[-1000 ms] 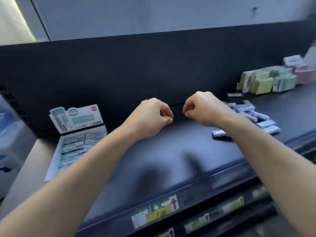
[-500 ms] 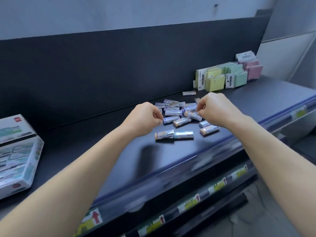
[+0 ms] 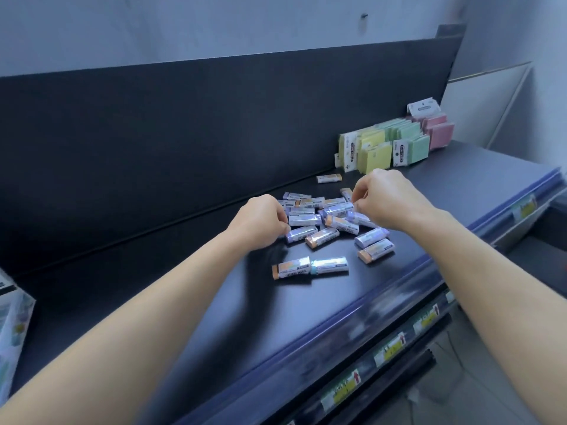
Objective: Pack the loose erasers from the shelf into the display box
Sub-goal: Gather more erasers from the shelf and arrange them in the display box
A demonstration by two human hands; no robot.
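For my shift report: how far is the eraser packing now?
Done: unclear, only a corner of the box shows. In hand: the left hand and right hand curl fingers at the erasers, grip unclear. Left: many lie loose on the shelf.

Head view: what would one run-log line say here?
stage: at eraser pile | left hand: curled fingers on pile's left edge, grip unclear | right hand: curled on right edge, grip unclear | display box: frame's left edge

view: single head-worn wide-angle camera
facing: forward and down onto the shelf [image 3: 306, 317]
nearness: close; erasers [image 3: 303, 220] mid-frame, shelf edge slants lower right
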